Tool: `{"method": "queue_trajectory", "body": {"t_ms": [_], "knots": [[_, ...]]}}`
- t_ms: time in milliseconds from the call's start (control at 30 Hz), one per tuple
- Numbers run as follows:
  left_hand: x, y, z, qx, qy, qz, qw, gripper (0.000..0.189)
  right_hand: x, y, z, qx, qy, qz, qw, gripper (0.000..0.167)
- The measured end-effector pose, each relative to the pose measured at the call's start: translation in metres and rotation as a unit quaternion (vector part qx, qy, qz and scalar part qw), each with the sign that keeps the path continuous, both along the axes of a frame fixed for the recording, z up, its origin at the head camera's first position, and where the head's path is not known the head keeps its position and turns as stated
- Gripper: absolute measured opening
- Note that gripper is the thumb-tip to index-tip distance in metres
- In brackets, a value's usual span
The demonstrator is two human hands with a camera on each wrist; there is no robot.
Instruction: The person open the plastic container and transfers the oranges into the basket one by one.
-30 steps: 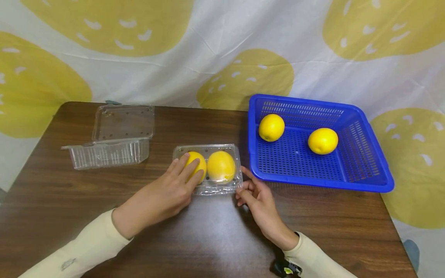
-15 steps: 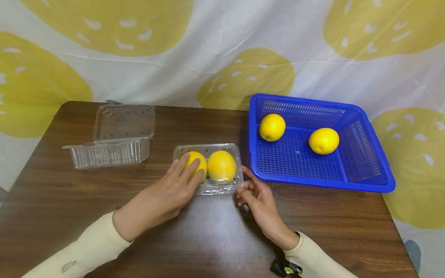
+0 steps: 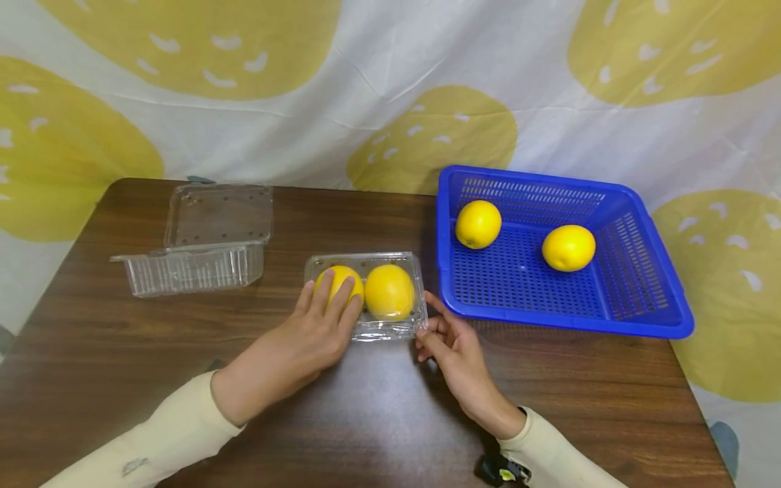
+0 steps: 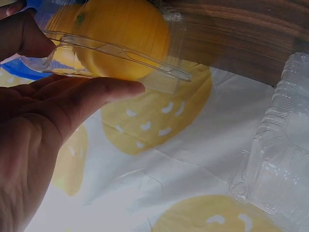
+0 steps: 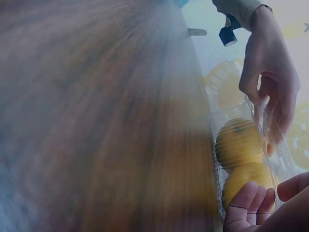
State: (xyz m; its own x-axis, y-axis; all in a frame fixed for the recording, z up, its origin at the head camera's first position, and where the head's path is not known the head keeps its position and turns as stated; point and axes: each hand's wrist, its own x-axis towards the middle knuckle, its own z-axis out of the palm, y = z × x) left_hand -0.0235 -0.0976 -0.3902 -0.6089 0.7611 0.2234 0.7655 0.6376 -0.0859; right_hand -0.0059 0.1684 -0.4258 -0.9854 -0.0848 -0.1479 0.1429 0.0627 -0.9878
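Observation:
A clear plastic clamshell (image 3: 373, 330), lid down, holds two oranges; the right orange (image 3: 389, 291) shows plainly through the lid. My left hand (image 3: 317, 332) lies over the left orange (image 3: 345, 279), its fingers spread on the lid. In the left wrist view, the left thumb (image 4: 36, 41) bends against the clamshell's rim, opposite the fingers. My right hand (image 3: 454, 356) pinches the front right corner with thumb and fingers, index finger along the right side. In the right wrist view, the right fingertips (image 5: 251, 200) are against the clamshell's side.
On the right, a blue basket (image 3: 561, 324) contains two more oranges, a left one (image 3: 478, 224) and a right one (image 3: 568, 248). An opened clear clamshell (image 3: 195, 271) stands at the back left of the wooden table (image 3: 183, 339). A patterned curtain (image 3: 390, 61) hangs behind.
My left hand has shifted slightly right along the lid, its wrist moving right too. The right hand and the clamshell have stayed in place.

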Motion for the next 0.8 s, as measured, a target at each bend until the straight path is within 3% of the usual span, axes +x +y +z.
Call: {"method": "queue_trajectory", "body": {"t_ms": [167, 433, 567, 800], "knots": [[0.0013, 0.0020, -0.0032, -0.002, 0.033, 0.005, 0.9995, 0.049, 0.0005, 0.0002, -0.0005, 0.001, 0.000, 0.000, 1.0000, 0.062], [0.0011, 0.0023, 0.0003, -0.037, 0.023, 0.011, 0.9990, 0.059, 0.0002, 0.0003, -0.0008, 0.003, 0.004, -0.001, 1.0000, 0.062], [0.0003, 0.0014, 0.0024, -0.036, 0.004, 0.011, 0.9993, 0.066, -0.0002, 0.0002, -0.0012, 0.004, 0.005, 0.001, 1.0000, 0.062], [0.0016, 0.0006, 0.0046, -0.004, -0.077, 0.022, 0.9968, 0.084, 0.0000, -0.0001, -0.0009, 0.001, 0.004, 0.001, 1.0000, 0.063]]}}
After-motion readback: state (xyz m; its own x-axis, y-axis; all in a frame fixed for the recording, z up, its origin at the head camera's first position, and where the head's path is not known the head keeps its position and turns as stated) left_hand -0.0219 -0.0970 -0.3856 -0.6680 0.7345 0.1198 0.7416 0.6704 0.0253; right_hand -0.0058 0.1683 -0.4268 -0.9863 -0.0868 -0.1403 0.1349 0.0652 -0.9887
